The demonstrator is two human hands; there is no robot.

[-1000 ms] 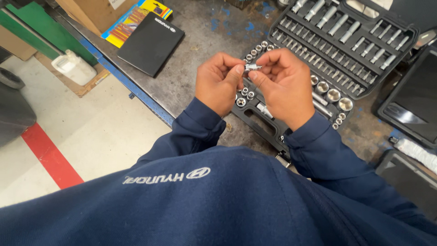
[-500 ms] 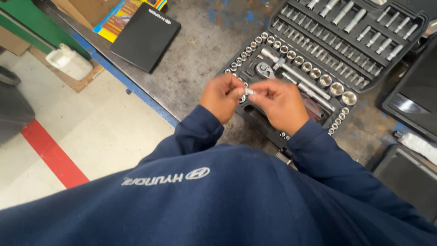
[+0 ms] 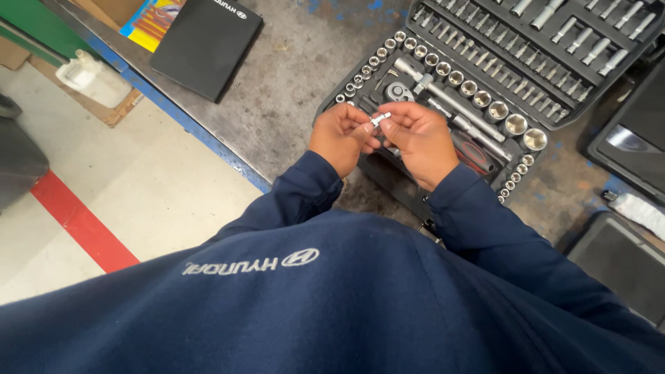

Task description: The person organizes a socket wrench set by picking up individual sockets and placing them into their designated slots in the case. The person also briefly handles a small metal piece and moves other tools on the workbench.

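Note:
My left hand (image 3: 341, 135) and my right hand (image 3: 419, 138) meet over the near edge of an open black socket set case (image 3: 388, 173). Between their fingertips they pinch a small silver socket piece (image 3: 379, 119), held level just above the case. Rows of chrome sockets (image 3: 478, 93) and a ratchet handle (image 3: 443, 93) lie in the tray behind my hands. The case lid (image 3: 547, 34) at the back holds several more sockets and bits. My dark blue sleeves cover both forearms.
The case rests on a worn grey metal workbench (image 3: 291, 90) with a blue front edge. A black folder (image 3: 206, 43) and a colourful booklet (image 3: 149, 24) lie at the back left. Black cases (image 3: 634, 131) stand at the right. A red floor stripe (image 3: 76, 221) runs at the left.
My hands have lowered and drifted slightly, still holding the small silver piece between the fingertips. The view has shifted, showing more of the socket tray.

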